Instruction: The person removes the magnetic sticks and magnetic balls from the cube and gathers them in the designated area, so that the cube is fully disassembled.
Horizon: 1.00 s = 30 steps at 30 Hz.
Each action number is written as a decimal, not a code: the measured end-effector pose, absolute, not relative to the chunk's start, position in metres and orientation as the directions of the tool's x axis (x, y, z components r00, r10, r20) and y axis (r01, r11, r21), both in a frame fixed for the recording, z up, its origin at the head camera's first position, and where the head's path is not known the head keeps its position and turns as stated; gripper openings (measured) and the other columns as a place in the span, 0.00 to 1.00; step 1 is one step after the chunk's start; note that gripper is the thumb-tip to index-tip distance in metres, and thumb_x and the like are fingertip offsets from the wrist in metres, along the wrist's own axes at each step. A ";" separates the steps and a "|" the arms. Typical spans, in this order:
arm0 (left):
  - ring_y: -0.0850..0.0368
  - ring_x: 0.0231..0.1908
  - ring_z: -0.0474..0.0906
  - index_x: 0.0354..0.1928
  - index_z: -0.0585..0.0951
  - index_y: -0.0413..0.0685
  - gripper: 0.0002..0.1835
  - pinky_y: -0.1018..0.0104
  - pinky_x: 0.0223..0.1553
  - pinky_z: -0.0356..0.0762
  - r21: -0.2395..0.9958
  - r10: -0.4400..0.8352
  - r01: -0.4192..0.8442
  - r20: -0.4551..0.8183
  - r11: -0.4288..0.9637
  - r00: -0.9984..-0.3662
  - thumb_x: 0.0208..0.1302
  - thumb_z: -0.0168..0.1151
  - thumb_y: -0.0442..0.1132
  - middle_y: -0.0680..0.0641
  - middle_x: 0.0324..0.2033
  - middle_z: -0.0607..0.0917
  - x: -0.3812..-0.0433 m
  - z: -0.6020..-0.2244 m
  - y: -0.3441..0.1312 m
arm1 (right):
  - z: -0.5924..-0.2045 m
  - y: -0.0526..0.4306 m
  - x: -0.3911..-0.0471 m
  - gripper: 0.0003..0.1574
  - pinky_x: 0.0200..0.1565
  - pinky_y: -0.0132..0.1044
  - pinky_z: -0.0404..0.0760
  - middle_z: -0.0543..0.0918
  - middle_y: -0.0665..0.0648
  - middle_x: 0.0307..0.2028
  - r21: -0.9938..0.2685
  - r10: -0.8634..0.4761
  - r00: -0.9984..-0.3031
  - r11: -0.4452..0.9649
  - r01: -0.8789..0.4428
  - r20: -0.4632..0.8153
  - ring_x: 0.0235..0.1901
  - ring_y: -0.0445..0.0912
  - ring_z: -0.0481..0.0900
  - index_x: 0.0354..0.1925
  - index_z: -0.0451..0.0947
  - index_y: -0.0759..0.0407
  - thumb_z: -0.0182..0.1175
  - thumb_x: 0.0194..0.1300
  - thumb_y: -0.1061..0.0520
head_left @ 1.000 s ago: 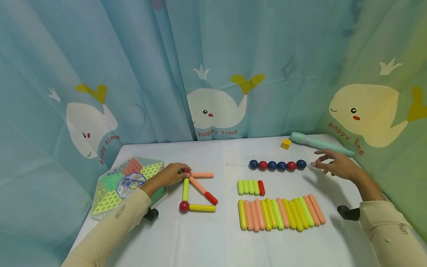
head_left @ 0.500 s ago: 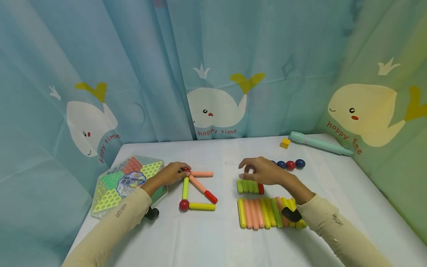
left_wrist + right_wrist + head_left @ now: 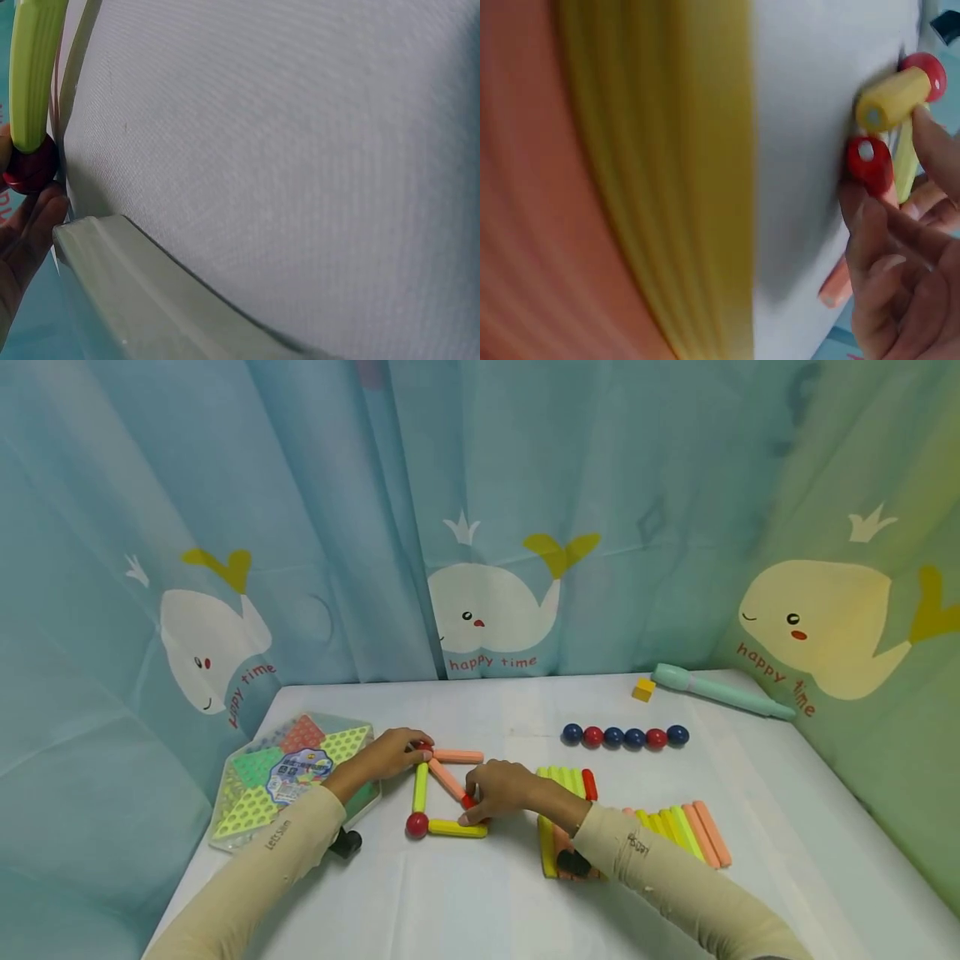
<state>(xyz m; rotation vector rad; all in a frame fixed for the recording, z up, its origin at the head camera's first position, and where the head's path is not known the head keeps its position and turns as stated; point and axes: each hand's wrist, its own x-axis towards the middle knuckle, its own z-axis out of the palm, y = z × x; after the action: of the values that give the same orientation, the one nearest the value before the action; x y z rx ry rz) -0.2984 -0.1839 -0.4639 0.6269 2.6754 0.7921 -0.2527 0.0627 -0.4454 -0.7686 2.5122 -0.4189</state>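
Note:
At the left of the table my left hand pinches a red ball at the upper corner of a magnetic-stick figure. A lime stick runs from it to a second red ball, where a yellow stick starts. Two pink sticks, one flat and one slanting, also reach the upper corner. My right hand is at the slanting arm's outer end. Its fingers are curled against the red stick there, its thumb at the yellow stick's side. Silver dots show on the stick ends.
A clear hexagonal box lies beneath the left forearm. Under the right forearm lies a row of sticks, with lime sticks behind. Farther back are blue and red balls, a yellow cube and a mint pen-shaped object.
My right hand has swept left from beyond the row of balls, over the lime sticks, to the red and yellow sticks. The left hand has stayed on its red ball.

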 end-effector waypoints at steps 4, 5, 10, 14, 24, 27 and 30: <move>0.49 0.57 0.79 0.60 0.81 0.47 0.18 0.50 0.60 0.76 0.554 0.473 0.324 -0.148 0.767 -0.868 0.76 0.56 0.46 0.46 0.53 0.84 -0.299 -0.462 -0.183 | -0.442 0.062 -0.255 0.18 0.33 0.35 0.76 0.81 0.45 0.30 -0.407 -0.574 -0.732 0.807 -0.428 -0.368 0.30 0.41 0.76 0.44 0.83 0.48 0.73 0.59 0.43; 0.49 0.57 0.79 0.60 0.81 0.48 0.18 0.49 0.61 0.76 0.550 0.470 0.322 -0.150 0.771 -0.870 0.75 0.56 0.46 0.47 0.53 0.84 -0.300 -0.461 -0.183 | -0.441 0.061 -0.255 0.18 0.33 0.35 0.76 0.80 0.45 0.29 -0.399 -0.570 -0.736 0.810 -0.429 -0.366 0.31 0.41 0.76 0.44 0.83 0.48 0.74 0.59 0.43; 0.49 0.57 0.78 0.60 0.81 0.47 0.17 0.49 0.61 0.75 0.541 0.474 0.328 -0.152 0.774 -0.867 0.75 0.56 0.46 0.46 0.53 0.84 -0.300 -0.460 -0.182 | -0.441 0.058 -0.252 0.18 0.32 0.34 0.76 0.80 0.46 0.28 -0.400 -0.549 -0.759 0.820 -0.409 -0.350 0.31 0.42 0.76 0.41 0.83 0.48 0.75 0.57 0.43; 0.48 0.58 0.78 0.60 0.81 0.47 0.17 0.48 0.62 0.75 0.545 0.475 0.327 -0.153 0.772 -0.866 0.76 0.56 0.46 0.46 0.53 0.84 -0.301 -0.461 -0.180 | -0.442 0.057 -0.250 0.14 0.32 0.34 0.76 0.80 0.47 0.28 -0.423 -0.529 -0.771 0.826 -0.372 -0.354 0.31 0.43 0.75 0.41 0.84 0.47 0.75 0.57 0.47; 0.48 0.58 0.78 0.60 0.81 0.48 0.18 0.47 0.62 0.74 0.534 0.467 0.321 -0.160 0.782 -0.870 0.75 0.57 0.46 0.46 0.54 0.84 -0.299 -0.462 -0.180 | -0.445 0.067 -0.253 0.11 0.34 0.34 0.78 0.83 0.47 0.33 -0.493 -0.589 -0.749 0.770 -0.405 -0.305 0.29 0.42 0.77 0.45 0.84 0.48 0.70 0.63 0.53; 0.48 0.59 0.78 0.60 0.81 0.48 0.18 0.48 0.62 0.74 0.527 0.467 0.326 -0.157 0.785 -0.870 0.75 0.57 0.46 0.46 0.54 0.84 -0.299 -0.464 -0.181 | -0.442 0.075 -0.255 0.12 0.33 0.34 0.78 0.83 0.48 0.32 -0.559 -0.620 -0.733 0.727 -0.399 -0.282 0.29 0.43 0.77 0.48 0.83 0.50 0.68 0.65 0.55; 0.48 0.59 0.78 0.61 0.80 0.48 0.19 0.49 0.63 0.74 0.533 0.466 0.321 -0.159 0.783 -0.871 0.75 0.57 0.46 0.46 0.54 0.84 -0.299 -0.465 -0.182 | -0.434 0.088 -0.255 0.16 0.32 0.34 0.80 0.83 0.49 0.31 -0.635 -0.653 -0.708 0.673 -0.379 -0.269 0.27 0.44 0.79 0.53 0.82 0.53 0.66 0.66 0.57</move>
<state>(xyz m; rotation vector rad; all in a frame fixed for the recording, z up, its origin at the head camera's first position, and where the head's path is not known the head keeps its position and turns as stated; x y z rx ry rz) -0.2986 -0.1815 -0.4650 0.6079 2.6927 0.7310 -0.2550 0.0882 -0.4337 -0.7994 2.4040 -0.7614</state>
